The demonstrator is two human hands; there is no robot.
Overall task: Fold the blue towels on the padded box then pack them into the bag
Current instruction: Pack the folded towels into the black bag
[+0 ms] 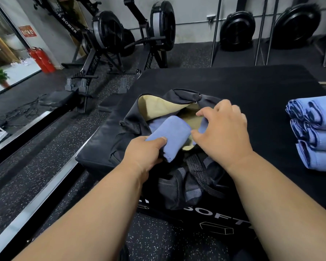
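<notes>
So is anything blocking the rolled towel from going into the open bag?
Nothing visible does. The left hand grips the rolled blue towel at the black bag's unzipped mouth, and the right hand holds the tan-lined opening apart.

Towel stack (316, 132) seemingly cropped rightward

Padded box (252, 85) under bag (169, 102), folded towels (316, 132).

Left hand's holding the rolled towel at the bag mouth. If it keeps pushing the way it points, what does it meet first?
Probably the bag's tan lining, past the open zipper; the left hand aims its rolled towel into the opening. Depth is unclear.
</notes>
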